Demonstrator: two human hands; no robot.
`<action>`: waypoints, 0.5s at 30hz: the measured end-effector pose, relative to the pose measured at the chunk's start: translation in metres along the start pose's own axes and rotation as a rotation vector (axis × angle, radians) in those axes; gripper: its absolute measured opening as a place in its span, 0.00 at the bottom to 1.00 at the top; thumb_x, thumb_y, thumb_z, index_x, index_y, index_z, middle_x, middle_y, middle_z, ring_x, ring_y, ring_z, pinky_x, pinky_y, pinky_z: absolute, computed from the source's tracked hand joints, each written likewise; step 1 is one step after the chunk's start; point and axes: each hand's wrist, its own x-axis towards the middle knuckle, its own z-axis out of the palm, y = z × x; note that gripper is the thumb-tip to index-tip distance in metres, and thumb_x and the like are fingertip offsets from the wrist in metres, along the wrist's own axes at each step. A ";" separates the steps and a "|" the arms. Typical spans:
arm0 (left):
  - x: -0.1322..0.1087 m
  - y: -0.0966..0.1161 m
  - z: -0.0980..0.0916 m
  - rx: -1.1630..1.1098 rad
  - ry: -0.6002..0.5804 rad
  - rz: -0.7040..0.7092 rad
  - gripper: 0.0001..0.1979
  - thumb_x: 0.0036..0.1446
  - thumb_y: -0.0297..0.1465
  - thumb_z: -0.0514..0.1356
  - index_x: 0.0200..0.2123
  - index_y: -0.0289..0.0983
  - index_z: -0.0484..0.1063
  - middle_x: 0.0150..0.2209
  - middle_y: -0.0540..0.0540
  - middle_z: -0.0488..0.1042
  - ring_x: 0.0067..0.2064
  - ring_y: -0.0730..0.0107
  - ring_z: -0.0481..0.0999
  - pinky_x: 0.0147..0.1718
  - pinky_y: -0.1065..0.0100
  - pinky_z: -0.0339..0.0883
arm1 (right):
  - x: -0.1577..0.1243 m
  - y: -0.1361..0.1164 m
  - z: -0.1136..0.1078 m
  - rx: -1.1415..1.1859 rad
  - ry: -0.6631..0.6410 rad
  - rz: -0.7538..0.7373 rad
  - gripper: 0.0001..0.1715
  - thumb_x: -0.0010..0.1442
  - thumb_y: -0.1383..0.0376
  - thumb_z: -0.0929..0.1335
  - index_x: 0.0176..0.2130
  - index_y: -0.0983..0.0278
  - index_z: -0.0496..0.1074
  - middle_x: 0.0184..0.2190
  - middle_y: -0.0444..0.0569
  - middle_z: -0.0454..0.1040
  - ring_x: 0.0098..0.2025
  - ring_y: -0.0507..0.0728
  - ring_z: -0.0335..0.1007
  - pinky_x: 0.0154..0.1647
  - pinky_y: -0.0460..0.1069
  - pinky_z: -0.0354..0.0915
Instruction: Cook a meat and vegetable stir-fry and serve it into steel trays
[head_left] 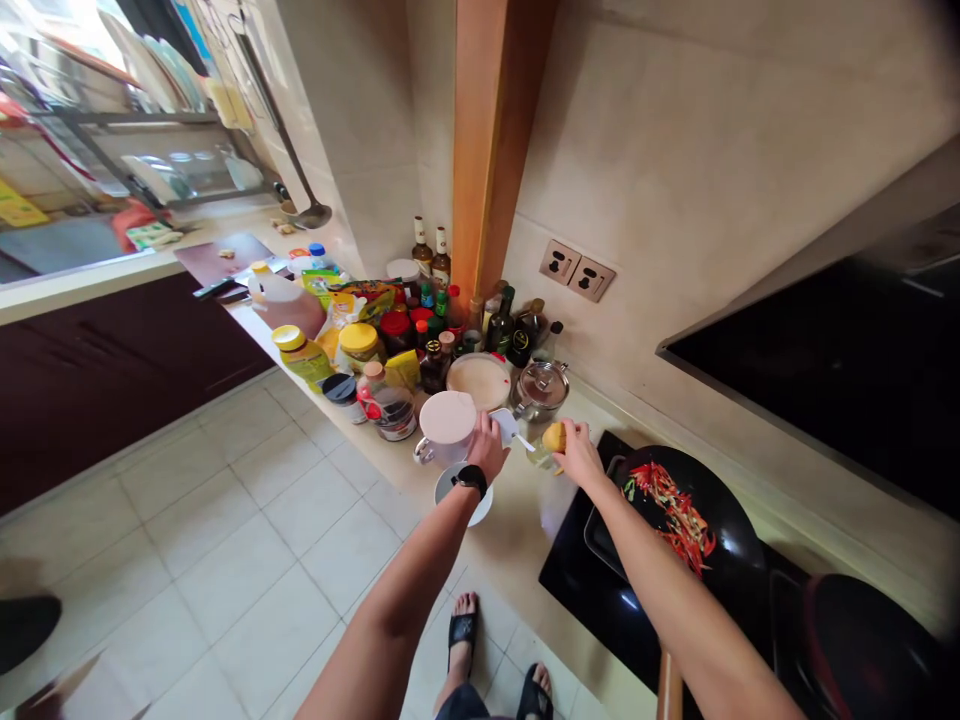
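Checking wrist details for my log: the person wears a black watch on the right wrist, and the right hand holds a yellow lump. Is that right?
Not quite: the black watch is on the left wrist, not the right, as the head view shows. The rest stands: the right hand holds a yellow lump.

wok (pixel 694 500): black | vegetable strips (pixel 670 515): red, green, yellow | floor tiles (pixel 232 540): cream grid | cabinet (pixel 97 390): dark maroon

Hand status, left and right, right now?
Left hand: closed, holding a small white plastic utensil.
Right hand: closed, holding a round yellow food item.
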 end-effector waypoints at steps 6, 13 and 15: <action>-0.025 -0.002 0.000 0.040 -0.089 -0.036 0.20 0.48 0.17 0.70 0.38 0.40 0.66 0.60 0.34 0.65 0.72 0.43 0.54 0.72 0.47 0.43 | -0.002 -0.009 -0.007 -0.076 0.110 -0.025 0.39 0.62 0.66 0.72 0.67 0.63 0.58 0.62 0.64 0.60 0.54 0.66 0.71 0.54 0.57 0.66; -0.047 0.006 -0.019 -0.084 -0.279 -0.133 0.23 0.43 0.21 0.75 0.41 0.41 0.72 0.62 0.39 0.67 0.67 0.48 0.65 0.71 0.52 0.52 | -0.082 -0.023 0.035 -0.186 -0.063 -0.273 0.21 0.64 0.74 0.66 0.56 0.64 0.68 0.56 0.61 0.69 0.53 0.64 0.70 0.52 0.54 0.67; -0.043 0.009 -0.021 -0.122 -0.271 -0.187 0.18 0.46 0.26 0.75 0.39 0.41 0.74 0.60 0.40 0.71 0.64 0.49 0.69 0.69 0.53 0.56 | -0.088 -0.025 0.050 -0.201 -0.136 -0.223 0.20 0.66 0.74 0.65 0.56 0.66 0.68 0.52 0.62 0.72 0.51 0.65 0.72 0.49 0.54 0.69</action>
